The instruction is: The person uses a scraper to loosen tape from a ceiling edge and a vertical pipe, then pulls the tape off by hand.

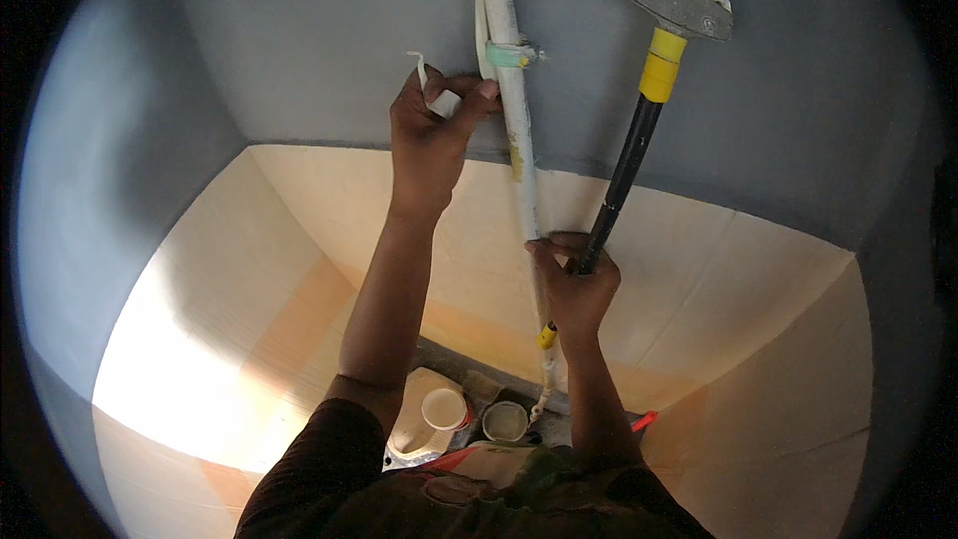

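Observation:
A white pipe [515, 115], stained in places, runs up the wall in front of me. Beside its upper part hangs a thin white cable [480, 15], and a pale green tie [507, 56] wraps the pipe there. My left hand [436, 135] is closed in a pinch at the pipe's left side, with a small white block [445, 104] in it. A thin bent white strip [420, 72] sticks up from these fingers. Lower down, my right hand [582, 289] grips the black handle of a long scraper [633, 150], its wide blade pointing up. The right fingertips are at the pipe.
Grey paint covers the upper walls [329, 50]; cream tiles [639, 269] cover the lower ones. Below me are a pale toilet [419, 444], a white bucket [444, 408] and a round container [505, 421]. A red object [644, 421] shows near my right forearm.

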